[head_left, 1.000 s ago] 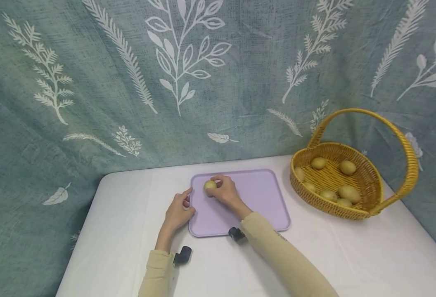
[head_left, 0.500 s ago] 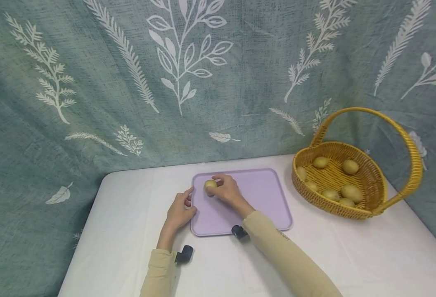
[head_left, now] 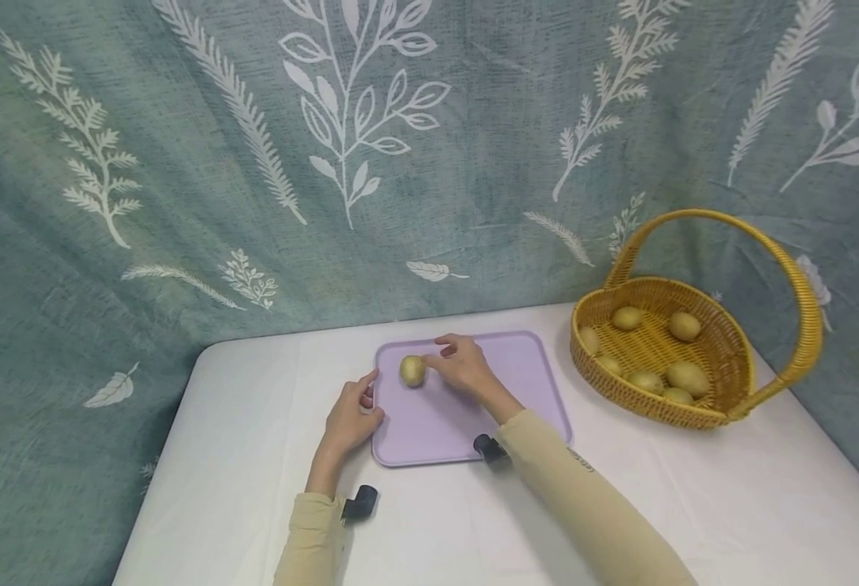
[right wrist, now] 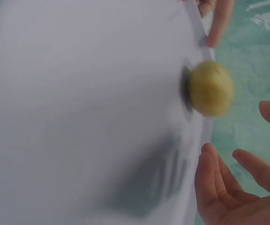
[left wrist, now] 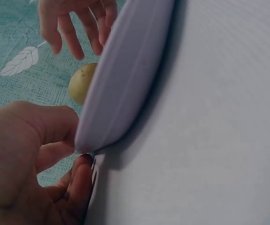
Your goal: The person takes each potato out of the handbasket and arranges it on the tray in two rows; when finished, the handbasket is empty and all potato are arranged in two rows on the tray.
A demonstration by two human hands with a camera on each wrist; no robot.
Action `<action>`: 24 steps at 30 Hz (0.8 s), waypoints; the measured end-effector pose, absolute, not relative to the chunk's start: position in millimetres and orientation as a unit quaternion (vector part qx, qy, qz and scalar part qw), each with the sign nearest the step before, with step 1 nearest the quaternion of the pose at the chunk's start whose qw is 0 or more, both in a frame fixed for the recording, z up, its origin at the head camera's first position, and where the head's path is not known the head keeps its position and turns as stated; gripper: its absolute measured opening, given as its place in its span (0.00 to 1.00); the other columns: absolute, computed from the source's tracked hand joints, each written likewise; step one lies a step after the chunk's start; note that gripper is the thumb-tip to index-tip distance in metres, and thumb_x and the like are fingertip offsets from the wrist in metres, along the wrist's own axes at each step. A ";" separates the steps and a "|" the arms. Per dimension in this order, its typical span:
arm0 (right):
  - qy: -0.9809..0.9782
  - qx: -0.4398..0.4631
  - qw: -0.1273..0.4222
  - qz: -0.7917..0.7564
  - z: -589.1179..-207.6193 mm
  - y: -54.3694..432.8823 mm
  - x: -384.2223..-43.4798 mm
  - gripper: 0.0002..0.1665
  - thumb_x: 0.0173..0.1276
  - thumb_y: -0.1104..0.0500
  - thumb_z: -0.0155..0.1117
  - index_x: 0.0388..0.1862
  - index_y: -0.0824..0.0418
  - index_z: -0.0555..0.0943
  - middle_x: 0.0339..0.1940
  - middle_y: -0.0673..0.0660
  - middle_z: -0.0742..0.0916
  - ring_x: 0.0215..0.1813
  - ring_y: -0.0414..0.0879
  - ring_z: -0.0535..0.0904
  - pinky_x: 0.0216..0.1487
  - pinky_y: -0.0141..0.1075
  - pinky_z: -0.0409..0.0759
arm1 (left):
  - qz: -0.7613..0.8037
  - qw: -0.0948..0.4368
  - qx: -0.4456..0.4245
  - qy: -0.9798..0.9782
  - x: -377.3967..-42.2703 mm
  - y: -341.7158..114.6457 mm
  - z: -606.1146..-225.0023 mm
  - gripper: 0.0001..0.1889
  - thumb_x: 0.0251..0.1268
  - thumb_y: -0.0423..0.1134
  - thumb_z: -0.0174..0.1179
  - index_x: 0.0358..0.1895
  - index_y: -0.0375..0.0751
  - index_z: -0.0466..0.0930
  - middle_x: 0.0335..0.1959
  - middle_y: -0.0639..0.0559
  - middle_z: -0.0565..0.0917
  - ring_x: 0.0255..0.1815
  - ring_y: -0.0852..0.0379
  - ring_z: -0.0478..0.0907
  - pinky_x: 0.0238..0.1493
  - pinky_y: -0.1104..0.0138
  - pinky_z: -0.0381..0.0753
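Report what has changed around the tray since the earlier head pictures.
The right hand has let go of the potato and drawn back to the right, its thumb and fingers now spread apart. The potato stays near the far left corner of the tray. The left hand stays at the tray's left edge, and the basket is unchanged.

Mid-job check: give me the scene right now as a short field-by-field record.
left hand: holds the tray's left edge
right hand: fingers spread beside the single potato, holding nothing
tray: light purple, flat on the white table
on tray: one potato, near the far left corner
basket: yellow, woven, tall handle, right of the tray
in basket: seven potatoes visible
backdrop: green curtain, white leaf print
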State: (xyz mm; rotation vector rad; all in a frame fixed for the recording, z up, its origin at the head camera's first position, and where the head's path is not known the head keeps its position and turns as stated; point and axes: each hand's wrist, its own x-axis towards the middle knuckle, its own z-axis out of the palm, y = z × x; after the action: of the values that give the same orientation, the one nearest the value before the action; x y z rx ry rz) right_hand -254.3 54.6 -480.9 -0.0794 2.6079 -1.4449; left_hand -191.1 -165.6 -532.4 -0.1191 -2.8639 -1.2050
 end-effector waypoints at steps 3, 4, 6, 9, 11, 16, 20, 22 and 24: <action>0.868 -0.030 0.078 -0.489 -470.7 69.6 -257.9 0.32 0.64 0.51 0.67 0.63 0.67 0.77 0.55 0.68 0.83 0.57 0.61 0.79 0.56 0.50 0.76 | -0.389 0.016 -0.035 -0.921 -190.5 -165.5 -533.7 0.37 0.50 0.31 0.62 0.70 0.37 0.68 0.42 0.47 0.75 0.39 0.54 0.73 0.38 0.62 0.71; 0.867 -0.030 0.075 -0.491 -466.6 75.2 -259.4 0.32 0.64 0.51 0.67 0.63 0.67 0.76 0.55 0.68 0.83 0.57 0.61 0.78 0.55 0.50 0.77 | -0.389 0.017 -0.034 -0.920 -190.3 -165.3 -534.1 0.37 0.50 0.31 0.62 0.70 0.37 0.68 0.42 0.47 0.75 0.39 0.54 0.73 0.38 0.62 0.71; 0.865 -0.028 0.069 -0.496 -458.3 88.0 -262.0 0.33 0.65 0.51 0.67 0.64 0.67 0.76 0.56 0.69 0.82 0.58 0.61 0.78 0.54 0.50 0.77 | -0.392 0.018 -0.032 -0.919 -189.6 -164.9 -534.4 0.37 0.50 0.31 0.62 0.70 0.37 0.68 0.42 0.46 0.75 0.39 0.54 0.73 0.38 0.63 0.70; 0.867 -0.023 0.056 -0.495 -446.2 110.7 -265.2 0.34 0.66 0.50 0.66 0.65 0.67 0.75 0.56 0.69 0.82 0.58 0.62 0.77 0.52 0.49 0.78 | -0.395 0.020 -0.030 -0.918 -189.1 -164.5 -534.4 0.37 0.50 0.31 0.62 0.70 0.37 0.68 0.42 0.46 0.75 0.39 0.53 0.73 0.38 0.62 0.70; 0.870 -0.017 0.045 -0.491 -439.8 128.0 -266.9 0.33 0.67 0.50 0.65 0.66 0.66 0.74 0.57 0.68 0.82 0.59 0.62 0.77 0.52 0.49 0.78 | -0.395 0.019 -0.031 -0.918 -188.9 -164.6 -534.2 0.37 0.50 0.31 0.62 0.71 0.37 0.68 0.43 0.46 0.75 0.39 0.53 0.73 0.38 0.62 0.71; 0.874 -0.011 0.008 -0.487 -429.6 174.7 -269.6 0.30 0.70 0.54 0.62 0.66 0.68 0.75 0.57 0.71 0.81 0.59 0.64 0.76 0.54 0.51 0.76 | -0.390 0.019 -0.032 -0.920 -188.8 -166.3 -534.5 0.37 0.51 0.31 0.62 0.70 0.37 0.68 0.43 0.45 0.75 0.40 0.53 0.74 0.39 0.62 0.71; 0.870 -0.001 -0.014 -0.493 -427.4 212.8 -266.0 0.27 0.72 0.56 0.59 0.64 0.70 0.75 0.56 0.72 0.81 0.55 0.61 0.77 0.47 0.43 0.78 | -0.391 0.017 -0.035 -0.920 -189.9 -167.2 -535.1 0.36 0.51 0.30 0.62 0.70 0.37 0.68 0.44 0.45 0.75 0.41 0.53 0.74 0.39 0.62 0.71; 0.870 0.010 -0.026 -0.492 -427.0 229.7 -263.0 0.26 0.72 0.55 0.58 0.63 0.69 0.76 0.54 0.71 0.82 0.52 0.57 0.78 0.42 0.36 0.77 | -0.392 0.015 -0.037 -0.919 -190.5 -166.9 -535.1 0.36 0.51 0.30 0.62 0.70 0.37 0.68 0.44 0.45 0.75 0.41 0.53 0.74 0.40 0.62 0.71; 0.870 0.017 -0.046 -0.491 -426.8 243.0 -260.4 0.25 0.72 0.56 0.58 0.62 0.70 0.77 0.52 0.71 0.83 0.48 0.53 0.79 0.40 0.32 0.76 | -0.392 0.014 -0.038 -0.919 -191.1 -166.4 -535.2 0.36 0.51 0.30 0.62 0.70 0.37 0.68 0.44 0.45 0.75 0.41 0.53 0.74 0.40 0.62 0.71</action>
State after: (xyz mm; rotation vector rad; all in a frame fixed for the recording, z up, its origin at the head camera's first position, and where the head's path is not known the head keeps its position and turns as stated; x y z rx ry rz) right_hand -260.4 243.0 -426.8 0.0536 2.8147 -1.5908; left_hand -191.1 -166.4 -535.2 -0.1176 -2.8607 -1.2211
